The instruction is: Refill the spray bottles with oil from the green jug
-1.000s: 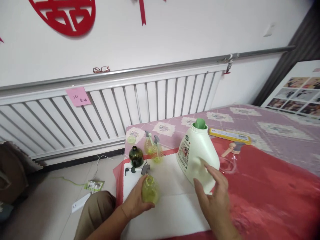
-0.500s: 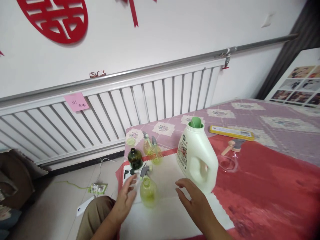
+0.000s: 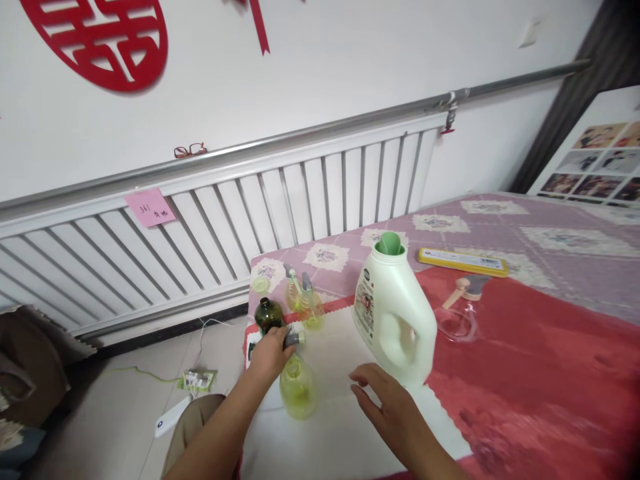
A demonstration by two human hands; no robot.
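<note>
My left hand (image 3: 270,353) reaches across the white cloth, its fingers closed around a grey trigger spray head (image 3: 294,339). Just below stands a yellow-green clear bottle (image 3: 299,390) with an uncapped neck and some liquid inside. Behind my fingers is a dark green bottle (image 3: 267,313), partly covered by the hand; the black pump beside it is mostly hidden. My right hand (image 3: 385,400) hovers open and empty, thumb apart from the fingers, close to a large pale green detergent jug (image 3: 417,313) with a green insert in its mouth.
Two yellowish spray bottles (image 3: 310,310) stand behind, near a small lid (image 3: 260,285). Right of the jug lie a clear plastic ring (image 3: 457,327), a peach and grey tool (image 3: 467,290) and a yellow flat case (image 3: 463,262). A radiator (image 3: 295,207) runs along the wall.
My left hand has moved up and right from beside the clear bottle onto the grey spray head and closed on it. My right hand has stayed almost where it was.
</note>
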